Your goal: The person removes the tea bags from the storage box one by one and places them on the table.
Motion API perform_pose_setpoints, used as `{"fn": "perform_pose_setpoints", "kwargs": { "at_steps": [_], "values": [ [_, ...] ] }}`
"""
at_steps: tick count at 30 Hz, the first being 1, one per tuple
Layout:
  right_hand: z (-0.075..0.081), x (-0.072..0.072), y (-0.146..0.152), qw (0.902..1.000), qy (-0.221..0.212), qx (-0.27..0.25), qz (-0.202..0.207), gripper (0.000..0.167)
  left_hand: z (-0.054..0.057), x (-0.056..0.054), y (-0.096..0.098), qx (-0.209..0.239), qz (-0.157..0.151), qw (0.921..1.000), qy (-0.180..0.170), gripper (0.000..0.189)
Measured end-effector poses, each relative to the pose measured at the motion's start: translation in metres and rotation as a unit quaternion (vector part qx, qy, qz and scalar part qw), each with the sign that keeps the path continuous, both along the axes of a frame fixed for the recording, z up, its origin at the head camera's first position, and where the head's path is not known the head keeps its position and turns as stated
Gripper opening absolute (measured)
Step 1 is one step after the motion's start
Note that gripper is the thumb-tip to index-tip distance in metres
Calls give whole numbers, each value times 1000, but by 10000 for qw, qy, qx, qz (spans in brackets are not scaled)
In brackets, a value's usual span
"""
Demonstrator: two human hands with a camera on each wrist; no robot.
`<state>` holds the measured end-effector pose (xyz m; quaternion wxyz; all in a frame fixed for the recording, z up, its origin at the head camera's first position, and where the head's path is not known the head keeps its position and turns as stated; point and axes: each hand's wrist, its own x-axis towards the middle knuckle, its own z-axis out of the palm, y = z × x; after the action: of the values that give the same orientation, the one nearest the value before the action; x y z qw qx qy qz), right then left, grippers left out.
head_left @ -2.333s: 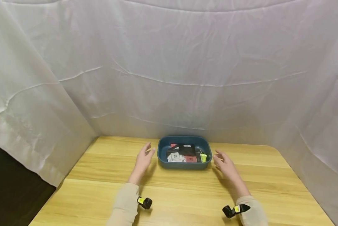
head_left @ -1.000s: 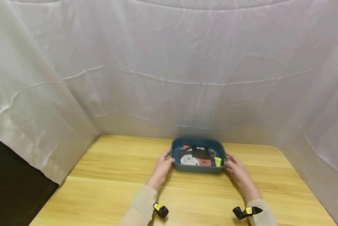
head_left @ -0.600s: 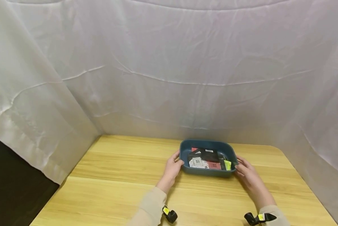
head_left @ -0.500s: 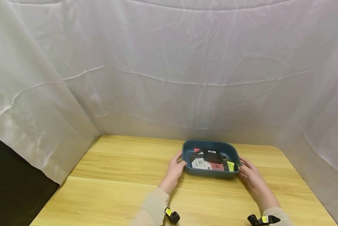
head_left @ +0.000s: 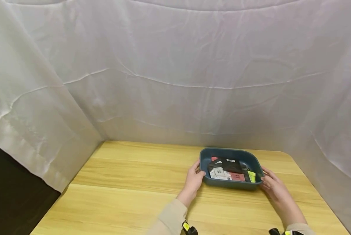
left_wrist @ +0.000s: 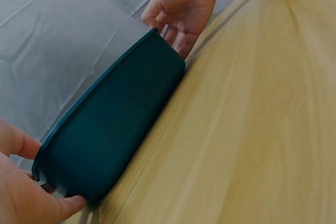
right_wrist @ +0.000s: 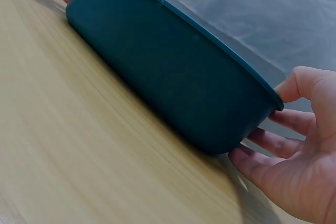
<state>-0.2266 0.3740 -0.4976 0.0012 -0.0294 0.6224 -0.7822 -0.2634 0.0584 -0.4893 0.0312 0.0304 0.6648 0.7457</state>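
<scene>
A dark teal rectangular tub (head_left: 232, 184) is held between both hands at its two short ends, low over the wooden table. Flat packets lie inside it: a black packet (head_left: 232, 166), a white packet (head_left: 219, 172), a red packet (head_left: 237, 176) and a yellow-green packet (head_left: 251, 176). My left hand (head_left: 194, 181) grips the left end, thumb near the front corner. On the right end, my right hand (head_left: 277, 191) has its thumb at the rim and, in the right wrist view, its fingers spread along the end wall (right_wrist: 247, 124). Both wrist views hide the packets behind the tub's long wall.
The wooden table (head_left: 119, 195) meets a grey-white cloth backdrop (head_left: 175, 81) just behind the tub. More cloth hangs at the left and right sides. A black area (head_left: 14, 192) lies beyond the table's left edge. Wrist cameras (head_left: 190, 228) sit on both sleeves.
Earlier the hands stood apart on either side of the tub; then they took hold of its ends. The tub has since moved right and slightly toward me, packets inside.
</scene>
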Motion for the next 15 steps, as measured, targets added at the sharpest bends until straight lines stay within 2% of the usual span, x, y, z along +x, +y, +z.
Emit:
{"fn": "perform_pose_setpoints", "kwargs": {
  "at_steps": [9,15],
  "values": [
    [1,6,13,9998,-83,-164,-12,47,-1,3,14,187,-61,9997,-112,65],
    [3,8,10,9995,-271,-117,-115,45,3,4,11,29,113,9999,-49,67]
  ]
}}
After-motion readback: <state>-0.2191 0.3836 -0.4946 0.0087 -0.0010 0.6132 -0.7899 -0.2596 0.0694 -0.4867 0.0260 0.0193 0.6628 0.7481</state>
